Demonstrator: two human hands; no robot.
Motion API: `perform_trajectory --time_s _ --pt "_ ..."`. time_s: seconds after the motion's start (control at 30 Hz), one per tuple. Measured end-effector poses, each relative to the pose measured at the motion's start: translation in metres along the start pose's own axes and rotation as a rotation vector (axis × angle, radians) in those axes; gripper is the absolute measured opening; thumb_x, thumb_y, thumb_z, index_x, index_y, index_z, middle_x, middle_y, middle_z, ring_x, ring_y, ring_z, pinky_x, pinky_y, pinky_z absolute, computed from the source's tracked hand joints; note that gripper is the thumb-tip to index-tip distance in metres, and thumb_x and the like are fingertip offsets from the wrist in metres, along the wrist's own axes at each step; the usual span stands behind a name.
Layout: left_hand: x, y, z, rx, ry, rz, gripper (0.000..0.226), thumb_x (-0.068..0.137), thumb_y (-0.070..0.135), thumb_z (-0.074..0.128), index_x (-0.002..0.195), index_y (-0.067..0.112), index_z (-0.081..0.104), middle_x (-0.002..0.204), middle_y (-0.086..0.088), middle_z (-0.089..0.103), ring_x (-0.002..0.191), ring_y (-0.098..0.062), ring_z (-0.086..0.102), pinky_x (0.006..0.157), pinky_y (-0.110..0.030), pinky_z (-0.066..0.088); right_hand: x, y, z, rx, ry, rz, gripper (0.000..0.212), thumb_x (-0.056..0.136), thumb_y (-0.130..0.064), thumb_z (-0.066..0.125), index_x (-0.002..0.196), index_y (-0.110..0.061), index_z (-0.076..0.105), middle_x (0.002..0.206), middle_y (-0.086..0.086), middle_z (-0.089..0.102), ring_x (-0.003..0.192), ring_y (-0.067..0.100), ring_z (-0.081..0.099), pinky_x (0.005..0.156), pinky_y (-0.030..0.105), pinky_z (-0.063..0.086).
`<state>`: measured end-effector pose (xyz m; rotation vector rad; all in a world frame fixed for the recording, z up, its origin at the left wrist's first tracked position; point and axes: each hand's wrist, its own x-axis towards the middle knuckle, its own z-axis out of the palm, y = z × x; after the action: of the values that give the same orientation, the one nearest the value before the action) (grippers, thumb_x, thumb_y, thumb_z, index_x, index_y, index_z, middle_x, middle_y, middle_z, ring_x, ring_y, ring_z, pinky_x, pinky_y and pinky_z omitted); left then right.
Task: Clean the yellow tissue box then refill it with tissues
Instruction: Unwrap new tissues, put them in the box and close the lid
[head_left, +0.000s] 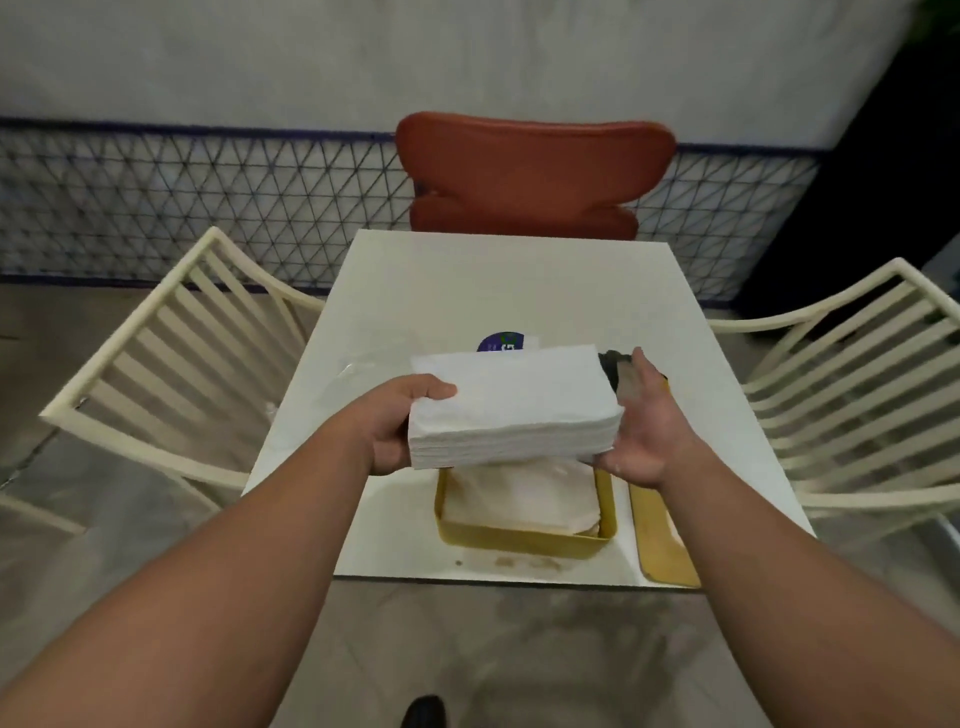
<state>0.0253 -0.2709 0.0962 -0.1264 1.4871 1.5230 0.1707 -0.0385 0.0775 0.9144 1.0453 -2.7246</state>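
- nearest thing in view is a dark shoe tip (425, 711) on the floor at 6 o'clock, then both forearms reaching up toward the white table (441, 291).
- left hand (400, 426) grips the left end of the tissue stack (511, 405), thumb on top, fingers tucked under where i can't see them.
- right hand (641, 421) is pretty flat and open-ish, palm pressed on the right end, fingertips pointing to 12. more of a squeeze between two hands than a real grab on that side.
- the stack hangs in the air just above the yellow tissue box (524, 535), which sits on the table's near edge at 6 o'clock with its top off and some tissues already inside.
- yellow lid (662, 540) lies flat just at 3 o'clock of the box.
- my guess on handling: the stack is light but floppy, loose sheets that'll fan or slide if you pinch one corner. hold both short ends, keep it level, gentle pressure only.
- a purple-labelled packet (501, 343) peeks out behind the stack at 12, and something dark (613, 364) at about 1, can't tell what.
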Motion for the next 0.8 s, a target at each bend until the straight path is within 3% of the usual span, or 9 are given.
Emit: perform_trajectory --time_s 0.13,0.23,0.3,0.37,0.4,0.5,0.57,0.67,0.8 --pt "0.019 -0.001 -0.008 0.147 -0.023 -0.049 0.028 0.08 0.017 0.067 0.107 0.011 0.067 0.109 -0.013 0.071 0.095 -0.032 0.066 0.09 -0.047 0.052 0.003 0.009 -0.006 -0.291 0.175 -0.025 0.039 0.081 -0.057 0.061 0.112 -0.034 0.068 0.123 0.006 0.066 0.114 0.032 0.061 0.097 0.054 0.046" --pt "0.029 -0.011 -0.004 0.254 0.046 -0.031 0.027 0.078 0.018 0.073 0.103 0.009 0.069 0.107 -0.012 0.072 0.093 -0.031 0.067 0.081 -0.04 0.052 0.003 0.022 -0.009 -0.436 0.326 -0.021 0.037 0.086 -0.033 0.066 0.119 -0.016 0.062 0.112 0.008 0.07 0.104 0.027 0.065 0.093 0.048 0.051" --pt "0.034 -0.017 0.001 0.325 0.109 0.01 0.023 0.074 0.021 0.077 0.091 0.007 0.068 0.1 -0.015 0.072 0.082 -0.03 0.068 0.071 -0.032 0.051 0.004 0.029 -0.01 -0.517 0.367 -0.02 0.027 0.09 -0.025 0.064 0.113 -0.011 0.063 0.104 0.006 0.073 0.097 0.024 0.067 0.089 0.044 0.053" --pt "0.036 -0.022 0.007 0.399 0.162 0.046 0.02 0.074 0.019 0.077 0.082 0.006 0.064 0.088 -0.014 0.07 0.064 -0.024 0.064 0.054 -0.021 0.045 0.007 0.034 -0.015 -0.574 0.424 -0.012 0.029 0.089 -0.02 0.065 0.114 -0.006 0.061 0.105 0.009 0.072 0.097 0.026 0.067 0.089 0.045 0.054" --pt "0.037 -0.024 0.01 0.418 0.186 0.064 0.019 0.075 0.017 0.076 0.085 0.006 0.063 0.089 -0.012 0.07 0.065 -0.022 0.063 0.051 -0.021 0.044 0.009 0.035 -0.017 -0.591 0.45 -0.008 0.033 0.088 -0.018 0.067 0.116 -0.003 0.059 0.107 0.011 0.071 0.098 0.029 0.067 0.09 0.046 0.053" --pt "0.038 -0.032 0.02 0.484 0.27 0.128 0.027 0.075 0.019 0.075 0.095 0.006 0.063 0.095 -0.008 0.067 0.077 -0.021 0.064 0.061 -0.028 0.049 0.011 0.036 -0.019 -0.657 0.496 -0.019 0.039 0.088 -0.019 0.068 0.118 0.0 0.054 0.113 0.014 0.065 0.1 0.03 0.063 0.085 0.041 0.053" --pt "0.038 -0.035 0.028 0.593 0.339 0.152 0.027 0.074 0.023 0.075 0.091 0.008 0.06 0.089 -0.005 0.063 0.079 -0.021 0.061 0.071 -0.032 0.051 0.009 0.035 -0.02 -0.74 0.523 -0.024 0.045 0.087 -0.024 0.068 0.122 -0.001 0.05 0.115 0.012 0.061 0.1 0.028 0.061 0.078 0.037 0.052" --pt "0.04 -0.039 0.035 0.81 0.403 0.139 0.018 0.075 0.02 0.069 0.081 0.005 0.06 0.08 -0.006 0.062 0.076 -0.024 0.06 0.068 -0.032 0.049 0.007 0.033 -0.019 -0.907 0.562 -0.022 0.048 0.087 -0.028 0.068 0.123 -0.003 0.049 0.118 0.01 0.057 0.102 0.028 0.058 0.086 0.04 0.052" --pt "0.042 -0.04 0.041 1.006 0.431 0.118 0.022 0.076 0.024 0.065 0.091 0.008 0.066 0.084 -0.005 0.064 0.082 -0.023 0.062 0.067 -0.029 0.05 0.007 0.033 -0.008 -1.191 0.598 -0.043 0.042 0.094 -0.025 0.058 0.125 0.001 0.049 0.121 0.014 0.054 0.112 0.032 0.053 0.094 0.04 0.047"
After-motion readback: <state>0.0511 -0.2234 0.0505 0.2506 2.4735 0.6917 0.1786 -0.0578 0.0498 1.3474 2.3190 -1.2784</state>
